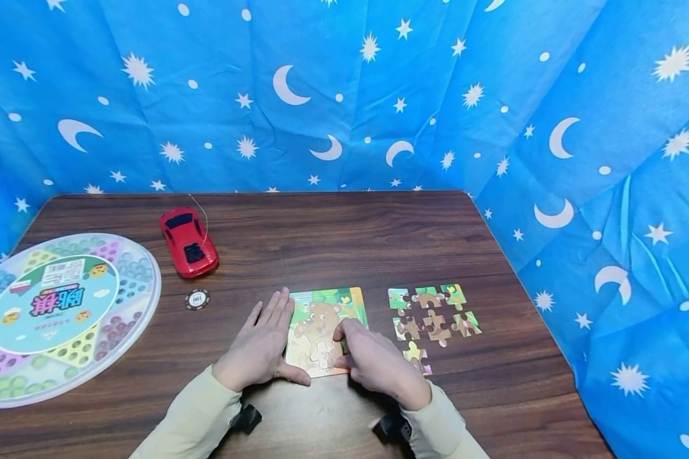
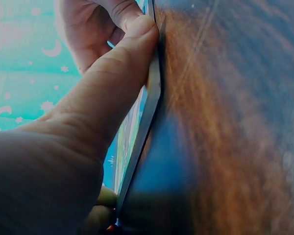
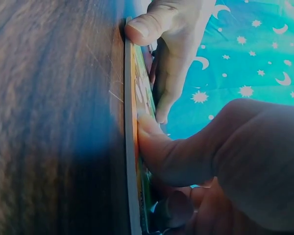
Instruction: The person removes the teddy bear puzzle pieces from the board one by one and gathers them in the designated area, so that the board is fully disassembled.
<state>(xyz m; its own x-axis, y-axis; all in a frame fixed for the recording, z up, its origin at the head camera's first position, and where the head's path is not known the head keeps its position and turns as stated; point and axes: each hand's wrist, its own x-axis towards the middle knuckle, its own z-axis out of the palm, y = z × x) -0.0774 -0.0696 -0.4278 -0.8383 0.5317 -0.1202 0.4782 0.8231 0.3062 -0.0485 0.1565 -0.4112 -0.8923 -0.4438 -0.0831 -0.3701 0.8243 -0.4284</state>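
Observation:
A jigsaw board with a bear picture lies flat on the table in front of me. My left hand rests along its left side, fingers straight and thumb at the near edge. Over the lower right of the board, my right hand has curled fingers and pinches a puzzle piece, mostly hidden by the fingers. In the right wrist view the right thumb touches the board's orange border. One puzzle piece sits at the board's bottom middle. Several loose puzzle pieces lie right of the board.
A red toy car stands at the back left, with a poker chip just nearer. The round Chinese checkers box covers the table's left side. A blue curtain with moons and stars hangs behind the wooden table.

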